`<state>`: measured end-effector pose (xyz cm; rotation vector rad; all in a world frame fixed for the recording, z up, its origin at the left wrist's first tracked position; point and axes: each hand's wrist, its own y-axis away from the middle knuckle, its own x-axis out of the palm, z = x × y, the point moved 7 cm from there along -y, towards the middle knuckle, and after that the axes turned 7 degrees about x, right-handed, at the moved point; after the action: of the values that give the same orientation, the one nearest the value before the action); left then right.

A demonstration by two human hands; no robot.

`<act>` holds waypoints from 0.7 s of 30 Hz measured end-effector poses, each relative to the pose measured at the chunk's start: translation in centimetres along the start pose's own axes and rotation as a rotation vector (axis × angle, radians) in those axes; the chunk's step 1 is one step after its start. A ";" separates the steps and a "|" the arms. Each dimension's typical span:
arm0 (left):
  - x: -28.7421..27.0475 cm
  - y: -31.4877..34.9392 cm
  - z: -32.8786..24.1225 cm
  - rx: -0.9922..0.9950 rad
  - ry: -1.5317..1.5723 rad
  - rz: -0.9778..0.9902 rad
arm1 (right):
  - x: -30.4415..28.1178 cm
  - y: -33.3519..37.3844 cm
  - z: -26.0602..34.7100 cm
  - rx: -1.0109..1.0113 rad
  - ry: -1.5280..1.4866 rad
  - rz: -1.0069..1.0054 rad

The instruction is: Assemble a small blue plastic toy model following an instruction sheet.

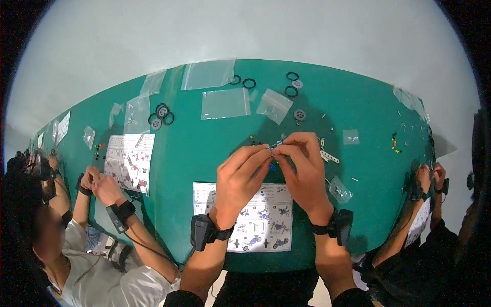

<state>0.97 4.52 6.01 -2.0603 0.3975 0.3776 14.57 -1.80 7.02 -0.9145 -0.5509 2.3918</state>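
Observation:
My left hand (241, 176) and my right hand (304, 169) meet above the top of an instruction sheet (262, 222). Between their fingertips is a small blue building-kit piece (275, 145), pinched from both sides; fingers hide most of it. Just below the fingertips another blue part (272, 167) shows, and I cannot tell whether it is joined to the held piece. Small yellow and black bits (252, 137) lie past my left fingers. A white perforated strip (330, 156) rests beside my right hand. Each wrist wears a black strapped device.
Clear plastic bags (225, 104) lie across the far green table (179, 169), with black rubber rings (249, 83) and grey wheels (299, 115). A small bag (339, 190) sits right of my right hand. People work at both sides, one person's hands (102, 185) near another sheet (129, 161).

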 end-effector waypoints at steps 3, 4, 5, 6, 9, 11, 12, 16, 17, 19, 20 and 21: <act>0.0 -0.1 0.1 -0.016 0.000 0.028 | 0.0 0.0 0.2 -0.019 0.017 0.002; 0.0 0.0 0.0 -0.020 0.000 0.030 | 0.0 0.0 0.3 -0.016 0.017 0.003; 0.0 0.0 0.1 -0.031 0.002 0.028 | 0.0 0.0 0.4 -0.018 0.025 0.008; 0.0 0.0 0.0 -0.038 0.006 0.024 | 0.0 0.0 0.5 -0.024 0.036 0.010; 0.0 -0.1 -0.1 -0.048 0.029 -0.001 | -0.2 0.0 0.5 -0.019 0.018 0.001; -0.1 -0.2 -0.2 -0.056 0.049 -0.015 | -0.2 0.0 0.6 -0.041 0.021 -0.011; -0.1 -0.1 -0.2 -0.065 0.071 -0.028 | -0.2 0.1 0.7 -0.061 0.024 -0.023; -0.2 -0.1 0.0 -0.071 0.091 -0.050 | -0.2 0.0 1.1 -0.070 0.022 -0.023; -0.2 0.0 0.0 -0.069 0.089 -0.053 | -0.2 0.0 1.1 -0.069 0.024 -0.020; -0.3 0.1 0.0 -0.070 0.088 -0.059 | -0.1 0.1 1.1 -0.069 0.026 -0.014; -0.3 0.1 0.0 -0.075 0.084 -0.059 | 0.0 0.1 1.1 -0.062 0.014 -0.012; -0.4 0.1 0.0 -0.081 0.079 -0.060 | 0.1 0.1 1.1 -0.055 0.000 -0.009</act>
<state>0.59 4.52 6.06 -2.1658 0.3721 0.2809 13.73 -2.02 7.65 -0.9331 -0.6222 2.3794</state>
